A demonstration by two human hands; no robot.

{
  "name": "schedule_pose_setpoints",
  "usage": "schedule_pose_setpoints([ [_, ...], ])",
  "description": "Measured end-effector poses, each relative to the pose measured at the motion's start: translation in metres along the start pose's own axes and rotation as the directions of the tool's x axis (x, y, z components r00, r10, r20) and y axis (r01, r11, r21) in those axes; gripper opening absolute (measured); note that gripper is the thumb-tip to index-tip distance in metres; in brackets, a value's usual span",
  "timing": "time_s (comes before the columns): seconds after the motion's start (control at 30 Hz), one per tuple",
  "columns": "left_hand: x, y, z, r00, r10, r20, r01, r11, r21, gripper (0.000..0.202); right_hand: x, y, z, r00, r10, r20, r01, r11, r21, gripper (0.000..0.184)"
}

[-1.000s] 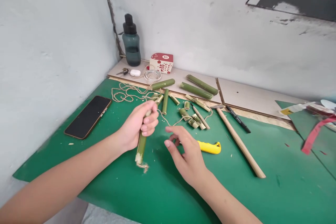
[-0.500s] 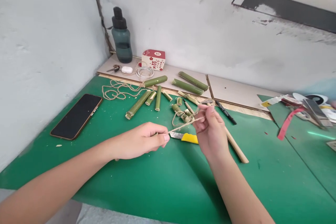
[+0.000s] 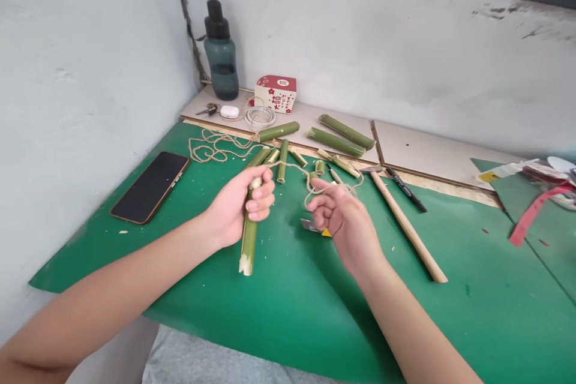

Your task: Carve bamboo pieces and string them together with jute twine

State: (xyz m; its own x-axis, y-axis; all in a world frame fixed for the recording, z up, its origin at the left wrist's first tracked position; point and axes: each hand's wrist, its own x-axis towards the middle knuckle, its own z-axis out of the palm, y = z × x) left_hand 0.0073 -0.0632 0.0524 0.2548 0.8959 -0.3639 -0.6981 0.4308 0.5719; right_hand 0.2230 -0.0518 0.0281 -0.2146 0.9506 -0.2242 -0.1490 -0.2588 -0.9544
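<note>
Tabletop: green, beside a white wall on the left; a pale ledge runs along its far side.
Left hand: closed around one bamboo tube, left of middle, over the tabletop.
Right hand: fingers half curled, twine looped about them; whether they pinch it I cannot tell.
Counted: one phone, one bottle, one box, one hammer, one black pen, two long tubes on the ledge.
Hidden: most of the cutter, behind the right hand; short bamboo pieces there cannot be counted; clutter near a red strip is cut off.
</note>
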Motion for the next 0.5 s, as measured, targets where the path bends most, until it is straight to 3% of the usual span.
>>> schedule_pose_setpoints([
  [0.1,0.006,0.009,-0.004,0.991,0.011,-0.137,-0.046,0.966,-0.254,0.031,-0.01,0.016,0.021,0.988,0.021,0.151,-0.001,0.992,-0.126,0.055],
  [0.2,0.009,0.016,-0.008,0.973,0.004,-0.23,-0.097,0.913,-0.396,0.032,-0.017,0.027,0.033,0.97,0.04,0.24,0.003,0.985,-0.175,0.058],
  [0.37,0.012,0.024,-0.011,0.934,0.025,-0.355,-0.215,0.836,-0.505,0.03,-0.017,0.028,0.028,0.976,0.015,0.216,0.061,0.938,-0.341,0.053],
  [0.43,0.012,0.033,-0.014,0.93,0.034,-0.366,-0.243,0.805,-0.541,0.03,-0.014,0.024,0.019,0.978,-0.089,0.189,0.176,0.841,-0.512,0.041],
  [0.5,0.011,0.046,-0.019,0.934,0.045,-0.354,-0.259,0.769,-0.584,0.03,-0.009,0.018,0.008,0.96,-0.219,0.176,0.28,0.681,-0.677,0.031],
])
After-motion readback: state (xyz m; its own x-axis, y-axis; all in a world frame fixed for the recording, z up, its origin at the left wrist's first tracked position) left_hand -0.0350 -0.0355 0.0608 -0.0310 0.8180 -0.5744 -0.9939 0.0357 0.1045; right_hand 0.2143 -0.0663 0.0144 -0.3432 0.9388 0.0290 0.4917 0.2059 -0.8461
